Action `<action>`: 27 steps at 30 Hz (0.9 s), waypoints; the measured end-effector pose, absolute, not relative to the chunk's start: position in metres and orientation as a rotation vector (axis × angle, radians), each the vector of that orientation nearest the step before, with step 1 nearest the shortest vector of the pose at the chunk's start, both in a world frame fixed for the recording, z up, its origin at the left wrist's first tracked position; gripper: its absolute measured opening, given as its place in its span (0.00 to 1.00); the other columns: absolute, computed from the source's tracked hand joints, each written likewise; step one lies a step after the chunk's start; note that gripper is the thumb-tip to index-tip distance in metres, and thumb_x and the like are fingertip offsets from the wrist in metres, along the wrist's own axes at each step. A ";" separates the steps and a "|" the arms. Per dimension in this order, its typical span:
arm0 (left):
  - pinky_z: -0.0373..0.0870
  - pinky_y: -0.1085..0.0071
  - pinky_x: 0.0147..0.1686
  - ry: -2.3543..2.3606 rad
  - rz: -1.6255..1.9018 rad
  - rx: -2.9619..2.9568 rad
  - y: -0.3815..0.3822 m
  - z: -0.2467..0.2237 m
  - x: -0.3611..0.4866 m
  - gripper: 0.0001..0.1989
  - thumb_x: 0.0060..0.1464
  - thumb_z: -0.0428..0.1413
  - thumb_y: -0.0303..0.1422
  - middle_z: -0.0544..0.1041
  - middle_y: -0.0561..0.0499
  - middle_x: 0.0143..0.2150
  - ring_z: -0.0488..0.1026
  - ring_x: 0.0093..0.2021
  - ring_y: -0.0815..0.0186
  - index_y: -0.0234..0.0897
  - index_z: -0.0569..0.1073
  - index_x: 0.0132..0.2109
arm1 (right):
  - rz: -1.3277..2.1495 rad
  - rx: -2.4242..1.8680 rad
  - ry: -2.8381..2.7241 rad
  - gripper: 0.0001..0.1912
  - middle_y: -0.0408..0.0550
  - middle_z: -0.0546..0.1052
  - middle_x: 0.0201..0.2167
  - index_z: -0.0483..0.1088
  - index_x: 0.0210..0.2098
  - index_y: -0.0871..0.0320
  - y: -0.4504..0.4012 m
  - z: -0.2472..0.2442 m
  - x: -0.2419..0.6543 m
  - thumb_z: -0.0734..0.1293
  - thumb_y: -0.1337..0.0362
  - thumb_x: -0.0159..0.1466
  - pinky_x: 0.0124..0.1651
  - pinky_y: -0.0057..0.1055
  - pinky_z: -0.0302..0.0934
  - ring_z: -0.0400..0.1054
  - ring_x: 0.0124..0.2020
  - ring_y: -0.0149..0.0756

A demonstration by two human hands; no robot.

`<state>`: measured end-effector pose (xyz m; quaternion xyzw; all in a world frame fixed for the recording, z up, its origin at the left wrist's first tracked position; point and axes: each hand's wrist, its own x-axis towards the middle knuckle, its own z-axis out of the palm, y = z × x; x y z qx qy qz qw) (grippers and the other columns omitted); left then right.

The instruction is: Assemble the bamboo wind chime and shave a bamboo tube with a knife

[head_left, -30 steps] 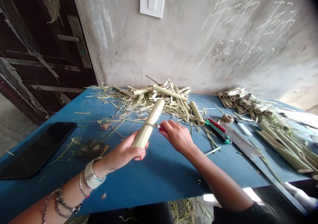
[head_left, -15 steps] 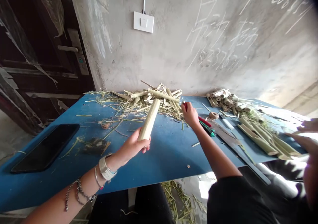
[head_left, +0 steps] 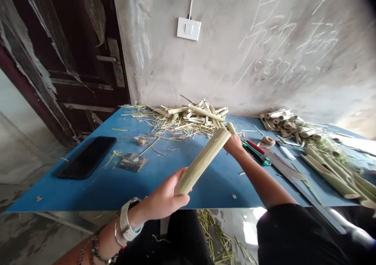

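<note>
The left hand is gripping the lower end of a pale cane section, its fingers wrapping around the wall. The section is tilting above the table, its far end pointing away and to the right. The right hand is extending behind that end, near a short cane piece and a pile of strips. The section is hiding the right fingertips; whether they are spread, pressed together or pinching anything cannot be told. A red-handled tool and a green-handled tool are lying just beside this hand.

The step in hand appears to be a support-and-reach step: the left hand is supporting the section while the right is attending to the pile's edge. The next move probably calls for a steady left grip and clearance between the right hand and the section's far end.
</note>
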<state>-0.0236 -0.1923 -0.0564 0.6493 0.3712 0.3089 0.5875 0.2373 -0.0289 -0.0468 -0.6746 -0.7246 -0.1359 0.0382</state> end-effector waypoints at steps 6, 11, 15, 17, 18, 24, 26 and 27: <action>0.62 0.70 0.25 1.573 0.714 2.120 -0.174 -0.043 -0.041 0.32 0.61 0.45 0.33 0.68 0.35 0.45 0.68 0.32 0.61 0.30 0.43 0.67 | -0.280 -2.073 -2.391 0.14 0.60 0.70 0.46 0.66 0.46 0.64 -0.004 -0.073 0.265 0.56 0.64 0.66 0.41 0.37 0.61 0.67 0.47 0.47; 0.62 0.69 0.26 1.921 0.272 2.471 -0.143 -0.048 -0.041 0.26 0.60 0.42 0.26 0.71 0.35 0.41 0.69 0.33 0.59 0.26 0.52 0.65 | -0.403 -1.961 -2.393 0.17 0.61 0.69 0.49 0.64 0.51 0.65 -0.025 -0.065 0.228 0.60 0.64 0.64 0.46 0.42 0.60 0.62 0.52 0.51; 0.65 0.68 0.33 1.986 0.163 2.601 -0.141 -0.055 -0.040 0.21 0.56 0.49 0.25 0.71 0.37 0.42 0.68 0.43 0.54 0.26 0.64 0.57 | -0.255 -1.416 -2.473 0.17 0.57 0.69 0.48 0.63 0.53 0.62 -0.046 -0.036 0.175 0.57 0.67 0.65 0.44 0.36 0.62 0.66 0.47 0.43; 0.65 0.68 0.30 2.051 0.184 2.599 -0.148 -0.059 -0.042 0.20 0.55 0.48 0.23 0.69 0.36 0.44 0.68 0.43 0.54 0.25 0.65 0.56 | -0.037 -1.193 -2.539 0.15 0.54 0.71 0.45 0.65 0.51 0.62 -0.050 -0.025 0.144 0.58 0.69 0.65 0.42 0.32 0.62 0.68 0.42 0.37; 0.65 0.68 0.30 2.090 0.209 2.595 -0.152 -0.061 -0.042 0.20 0.55 0.47 0.21 0.69 0.35 0.44 0.68 0.42 0.54 0.25 0.65 0.56 | 0.075 -1.085 -2.584 0.14 0.52 0.73 0.43 0.66 0.49 0.62 -0.050 -0.021 0.126 0.58 0.70 0.64 0.41 0.30 0.62 0.69 0.39 0.34; 0.66 0.62 0.37 2.233 0.185 2.581 -0.171 -0.070 -0.034 0.22 0.55 0.39 0.16 0.70 0.31 0.47 0.67 0.45 0.49 0.22 0.68 0.52 | 0.300 -0.519 -2.994 0.16 0.49 0.74 0.40 0.67 0.48 0.60 -0.058 -0.027 0.002 0.62 0.61 0.63 0.40 0.31 0.62 0.69 0.39 0.37; 0.65 0.57 0.42 2.275 0.133 2.526 -0.171 -0.070 -0.031 0.22 0.53 0.40 0.15 0.71 0.31 0.45 0.67 0.47 0.46 0.22 0.70 0.52 | 0.175 -0.585 -3.113 0.24 0.56 0.72 0.46 0.66 0.50 0.62 -0.065 -0.038 -0.030 0.65 0.53 0.60 0.41 0.37 0.63 0.68 0.43 0.45; 0.63 0.55 0.45 2.273 0.151 2.505 -0.170 -0.071 -0.031 0.23 0.52 0.40 0.15 0.71 0.31 0.45 0.67 0.48 0.44 0.22 0.70 0.52 | 0.135 -0.636 -3.152 0.27 0.59 0.71 0.47 0.66 0.50 0.63 -0.067 -0.043 -0.042 0.67 0.51 0.58 0.42 0.38 0.63 0.68 0.44 0.48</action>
